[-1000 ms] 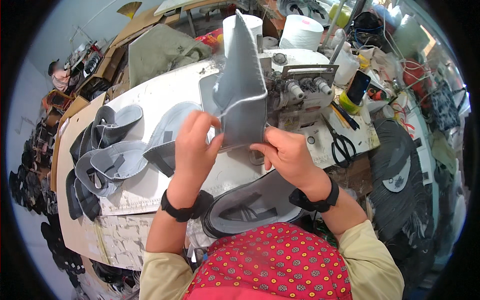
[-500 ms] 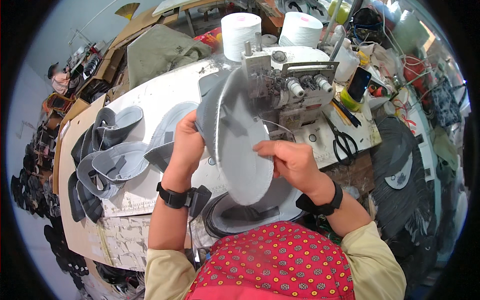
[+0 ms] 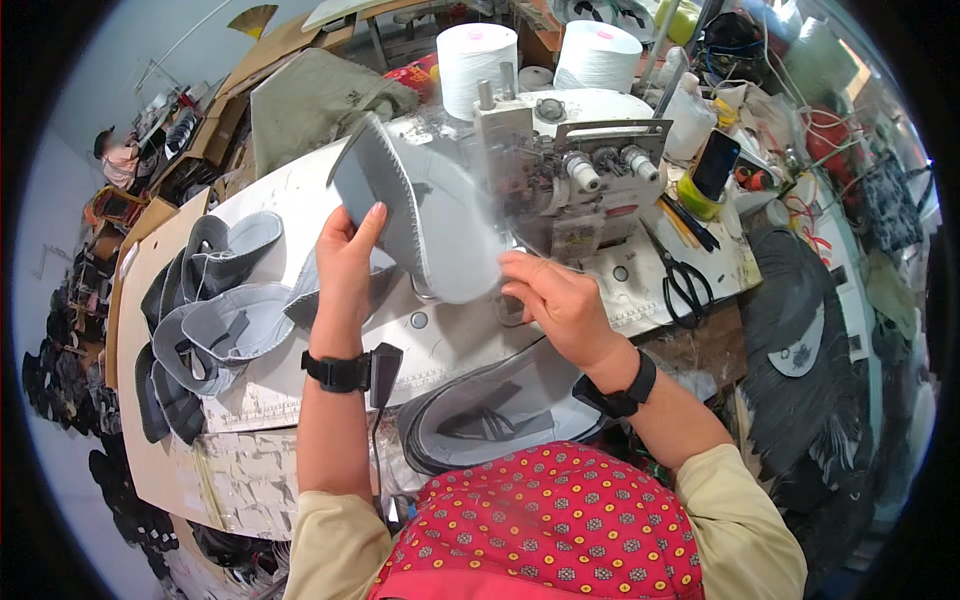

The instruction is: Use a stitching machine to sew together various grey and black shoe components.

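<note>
A grey felt shoe upper [image 3: 450, 225] with a whip-stitched edge is held up in front of the sewing machine [image 3: 575, 185]. Its left side is gripped by my left hand [image 3: 345, 255], thumb toward me. My right hand [image 3: 565, 305] pinches at its lower right edge, near the machine's base; the upper is blurred there. Below, close to my apron, lies a stack of similar grey uppers [image 3: 480, 395]. Another upper [image 3: 305, 300] is partly hidden behind my left hand, on the white table [image 3: 260, 400].
More grey uppers [image 3: 235, 325] are piled at the table's left. Two white thread cones [image 3: 478, 70] stand behind the machine. To the right are black scissors [image 3: 685, 288], pens [image 3: 690, 225] and a phone [image 3: 716, 165] in a yellow holder. A person [image 3: 120, 160] is at the far left.
The shoe upper has been raised and tipped, its left outer wall now facing me more. My left hand has moved left, and the right slightly left and up. More of the stack below shows.
</note>
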